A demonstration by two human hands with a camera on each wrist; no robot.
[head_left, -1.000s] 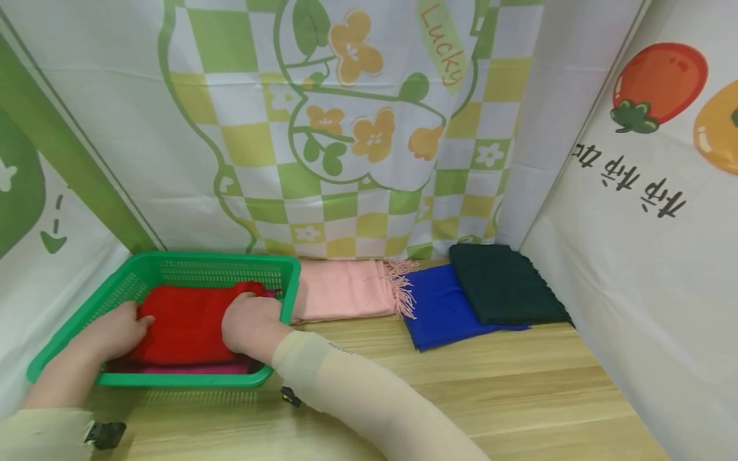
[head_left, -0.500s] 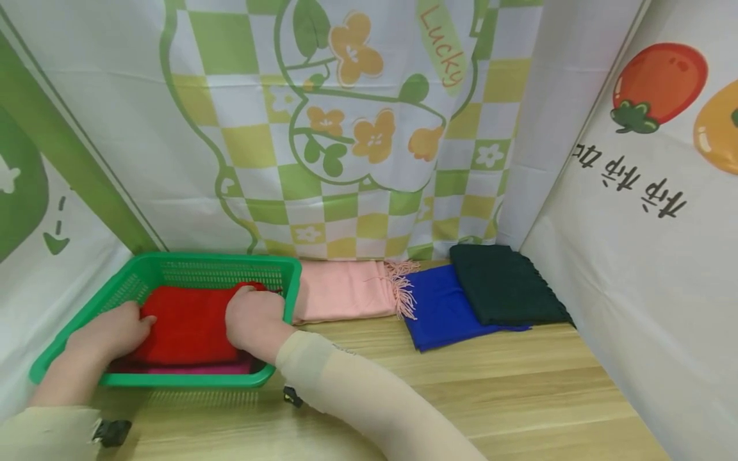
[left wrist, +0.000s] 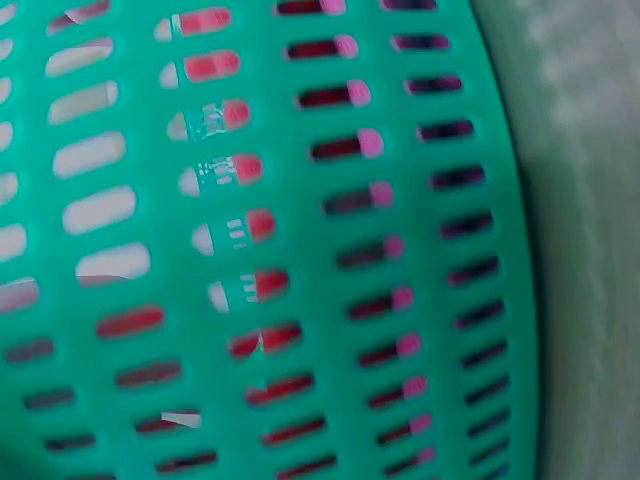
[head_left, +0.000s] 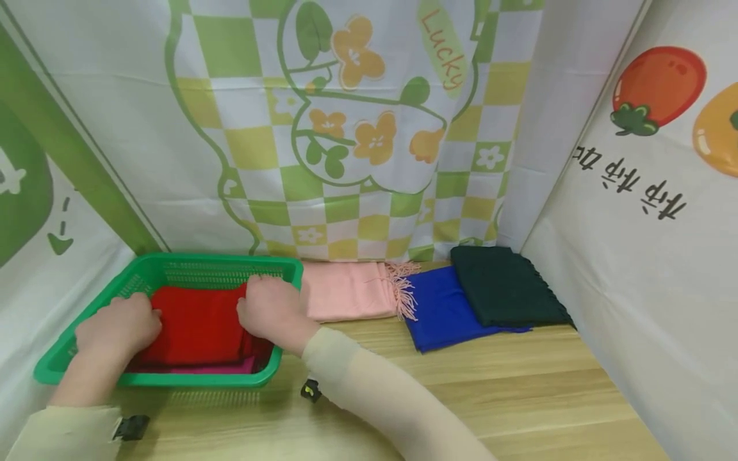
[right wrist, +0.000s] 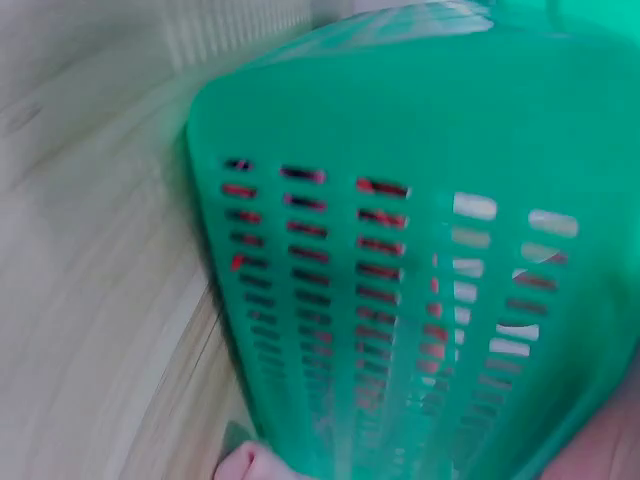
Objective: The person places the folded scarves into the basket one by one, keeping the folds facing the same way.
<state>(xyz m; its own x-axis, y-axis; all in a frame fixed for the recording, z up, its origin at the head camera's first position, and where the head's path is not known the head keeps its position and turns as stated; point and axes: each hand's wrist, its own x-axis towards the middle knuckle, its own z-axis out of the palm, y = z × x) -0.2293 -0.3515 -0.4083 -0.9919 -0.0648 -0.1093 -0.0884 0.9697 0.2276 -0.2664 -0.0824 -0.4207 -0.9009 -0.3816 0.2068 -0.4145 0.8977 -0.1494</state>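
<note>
A folded red scarf (head_left: 198, 323) lies in the green plastic basket (head_left: 190, 380), on top of a magenta cloth (head_left: 221, 368) whose front edge shows. My left hand (head_left: 120, 326) grips the scarf's left edge, its fingertips partly hidden. At the opposite side, my right hand (head_left: 271, 308) holds the right edge with curled fingers, close to the basket's right rim. In the left wrist view the slotted basket wall (left wrist: 300, 230) fills most of the picture, with red and magenta behind its slots. The right wrist view shows mainly the basket's outer side (right wrist: 400, 120).
To the basket's right lies a folded pink fringed scarf (head_left: 346, 291). Further right a dark green fringed scarf (head_left: 507, 288) partly covers a blue cloth (head_left: 435, 307). All rest on a wood-grain table (head_left: 461, 397), with a printed curtain (head_left: 369, 211) behind.
Both hands have shifted slightly to the right in the head view and risen a little. The scarf's right edge has come up with the right hand; the other cloths stay put.
</note>
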